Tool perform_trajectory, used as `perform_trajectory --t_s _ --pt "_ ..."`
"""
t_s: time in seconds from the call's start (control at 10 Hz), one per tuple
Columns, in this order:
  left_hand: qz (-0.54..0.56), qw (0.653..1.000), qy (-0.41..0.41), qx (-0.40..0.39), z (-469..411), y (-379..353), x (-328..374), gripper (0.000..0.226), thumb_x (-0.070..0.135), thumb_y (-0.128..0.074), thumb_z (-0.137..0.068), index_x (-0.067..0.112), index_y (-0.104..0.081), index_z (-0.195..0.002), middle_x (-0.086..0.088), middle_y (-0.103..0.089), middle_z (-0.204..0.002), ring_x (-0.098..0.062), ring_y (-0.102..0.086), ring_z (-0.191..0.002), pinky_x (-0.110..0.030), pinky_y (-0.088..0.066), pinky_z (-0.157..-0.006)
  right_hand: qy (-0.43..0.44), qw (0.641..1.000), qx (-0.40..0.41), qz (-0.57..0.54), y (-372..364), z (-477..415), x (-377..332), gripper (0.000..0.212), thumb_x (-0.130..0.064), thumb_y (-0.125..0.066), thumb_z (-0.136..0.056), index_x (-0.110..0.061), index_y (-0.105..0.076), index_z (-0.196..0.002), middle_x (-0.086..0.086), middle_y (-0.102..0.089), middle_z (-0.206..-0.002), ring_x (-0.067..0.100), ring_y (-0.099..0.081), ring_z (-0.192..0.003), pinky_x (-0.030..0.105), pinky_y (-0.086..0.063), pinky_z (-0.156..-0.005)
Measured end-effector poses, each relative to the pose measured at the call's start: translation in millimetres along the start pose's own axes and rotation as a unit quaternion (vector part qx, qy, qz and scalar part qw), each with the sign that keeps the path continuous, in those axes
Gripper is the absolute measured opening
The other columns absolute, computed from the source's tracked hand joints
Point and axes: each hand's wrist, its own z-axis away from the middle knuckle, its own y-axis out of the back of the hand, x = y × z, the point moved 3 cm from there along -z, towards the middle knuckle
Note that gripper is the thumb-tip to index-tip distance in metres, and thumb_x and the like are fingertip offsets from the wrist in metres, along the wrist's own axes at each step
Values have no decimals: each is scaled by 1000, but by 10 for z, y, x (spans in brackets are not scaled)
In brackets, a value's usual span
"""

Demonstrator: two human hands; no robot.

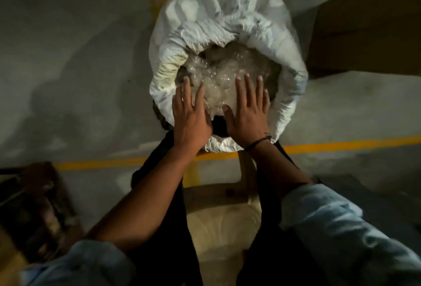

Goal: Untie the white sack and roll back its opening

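The white sack (227, 12) stands upright on the floor in front of me, its mouth open and its rim rolled outward into a thick collar. Crumpled clear plastic (230, 73) fills the inside. My left hand (190, 114) lies flat, fingers spread, on the near left part of the contents. Beside it my right hand (248, 110) rests palm down, fingers apart, on the near right part. Neither hand grips anything. A dark cord bracelet circles my right wrist.
Grey concrete floor with yellow painted lines (341, 144). A brown cardboard box (369, 30) stands at the right of the sack. A dark wooden crate (38, 208) sits at lower left. A pale stool (223, 217) is under me between my legs.
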Motion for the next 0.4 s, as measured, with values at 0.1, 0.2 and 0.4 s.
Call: perform_trajectory --t_s 0.1,0.2,0.4 --pt "-20 999 -30 -15 208 667 359 80 13 -59 -81 16 -29 -156 -20 -5 -167 -40 -6 -153 -54 -16 -122 26 1000 -12 13 638 205 -216 72 -48 -41 -96 -13 -23 -156 13 -16 -164 37 -2 -152 59 -11 -120" --pt "-42 996 -72 -10 387 1356 741 78 17 -57 -80 14 -32 -154 -18 -6 -167 -41 -7 -153 -54 -17 -122 34 999 22 32 1404 341 -408 71 -50 -42 -94 -14 -28 -154 13 -22 -163 36 -5 -152 58 -13 -119" --pt "-102 987 -114 50 575 2523 1212 78 18 -60 -80 16 -35 -153 -20 -15 -165 -42 -19 -149 -54 -20 -120 68 990 99 67 2766 468 -961 70 -48 -44 -95 -15 -25 -154 13 -20 -163 39 -4 -151 60 -12 -119"
